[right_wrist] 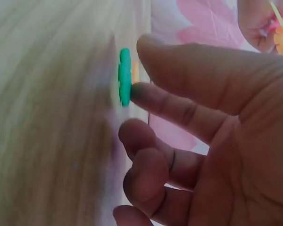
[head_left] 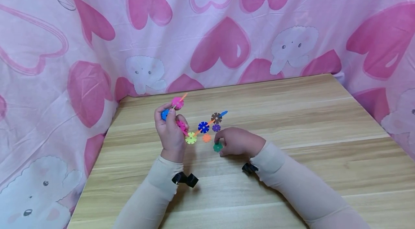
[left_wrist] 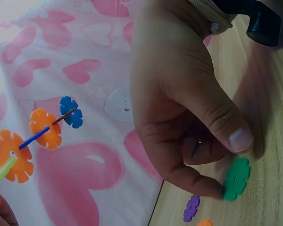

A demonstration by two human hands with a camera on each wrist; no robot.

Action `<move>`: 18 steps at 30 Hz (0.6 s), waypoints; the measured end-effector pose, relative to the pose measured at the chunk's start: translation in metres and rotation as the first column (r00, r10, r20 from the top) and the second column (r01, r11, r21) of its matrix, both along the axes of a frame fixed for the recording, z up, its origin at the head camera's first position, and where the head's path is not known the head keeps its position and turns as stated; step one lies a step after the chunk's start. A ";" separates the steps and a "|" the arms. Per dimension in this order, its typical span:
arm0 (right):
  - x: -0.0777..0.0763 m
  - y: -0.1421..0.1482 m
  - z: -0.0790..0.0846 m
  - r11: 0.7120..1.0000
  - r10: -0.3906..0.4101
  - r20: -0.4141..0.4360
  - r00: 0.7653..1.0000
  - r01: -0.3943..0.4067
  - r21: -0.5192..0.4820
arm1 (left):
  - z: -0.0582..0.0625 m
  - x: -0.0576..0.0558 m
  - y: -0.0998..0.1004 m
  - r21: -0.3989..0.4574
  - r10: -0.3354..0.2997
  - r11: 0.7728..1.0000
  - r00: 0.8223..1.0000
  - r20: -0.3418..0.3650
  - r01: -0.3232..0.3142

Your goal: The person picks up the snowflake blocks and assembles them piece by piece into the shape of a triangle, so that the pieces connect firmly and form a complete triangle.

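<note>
My left hand (head_left: pixel 172 135) grips a chain of notched flower-shaped plastic discs. Pink, blue and yellow discs (head_left: pixel 191 138) show around its fingers, and a dark blue disc (head_left: pixel 203 127) and a brown disc (head_left: pixel 216 117) stretch out to the right. In the left wrist view, orange discs (left_wrist: pixel 45 128) and a blue disc (left_wrist: pixel 71 112) sit along the same chain. A loose green disc (head_left: pixel 218 147) is at my right hand (head_left: pixel 240 142). The index fingertip (right_wrist: pixel 139 92) touches that green disc, while the thumb stands apart from it.
A purple disc (head_left: pixel 216 128) and a small orange disc (head_left: pixel 206 138) lie on the wooden table (head_left: pixel 291 113) between the hands. Behind the table hangs a pink curtain (head_left: pixel 181 41) with hearts. Black camera mounts (head_left: pixel 184 178) sit on both wrists.
</note>
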State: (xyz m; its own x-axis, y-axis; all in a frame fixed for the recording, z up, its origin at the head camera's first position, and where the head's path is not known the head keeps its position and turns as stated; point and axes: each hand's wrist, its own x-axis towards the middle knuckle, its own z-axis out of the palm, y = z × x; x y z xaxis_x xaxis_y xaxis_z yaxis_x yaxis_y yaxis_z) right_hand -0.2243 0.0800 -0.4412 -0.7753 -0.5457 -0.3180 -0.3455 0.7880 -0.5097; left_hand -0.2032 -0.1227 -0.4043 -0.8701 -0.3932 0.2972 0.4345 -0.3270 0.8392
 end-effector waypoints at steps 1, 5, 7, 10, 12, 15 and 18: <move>0.001 -0.001 0.001 1.000 0.002 -0.011 1.000 -0.002 0.010 | 0.000 0.000 0.000 -0.005 0.001 1.000 1.000 0.003 -0.001; 0.003 -0.004 0.002 0.999 0.014 -0.046 0.999 -0.012 0.045 | 0.000 0.001 0.000 -0.025 0.001 1.000 1.000 0.016 -0.001; 0.004 -0.005 0.002 0.999 0.013 -0.048 0.999 -0.011 0.053 | 0.000 0.001 0.000 -0.036 0.001 0.999 1.000 0.022 0.000; 0.005 -0.005 0.002 0.999 -0.002 -0.033 0.999 0.004 0.047 | -0.001 0.001 0.000 -0.042 0.000 0.999 1.000 0.017 0.000; 0.004 -0.004 0.002 0.999 -0.011 -0.021 1.000 0.012 0.042 | -0.001 0.001 0.000 -0.043 -0.002 0.999 1.000 0.011 0.002; 0.002 -0.001 0.001 1.000 -0.011 0.007 1.000 0.011 0.015 | -0.001 0.001 0.000 -0.047 -0.004 0.999 1.000 0.007 0.004; -0.002 0.006 0.003 0.999 0.002 0.041 0.999 0.000 -0.041 | -0.001 0.002 0.000 -0.051 -0.002 0.999 1.000 0.008 0.002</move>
State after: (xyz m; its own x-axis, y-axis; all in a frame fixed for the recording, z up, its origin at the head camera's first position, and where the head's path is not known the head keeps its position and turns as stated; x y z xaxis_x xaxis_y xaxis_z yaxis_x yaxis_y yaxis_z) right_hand -0.2263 0.0864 -0.4383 -0.7615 -0.5598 -0.3267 -0.3246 0.7657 -0.5553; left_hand -0.2015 -0.1225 -0.4051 -0.8733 -0.3761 0.3098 0.4269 -0.2841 0.8585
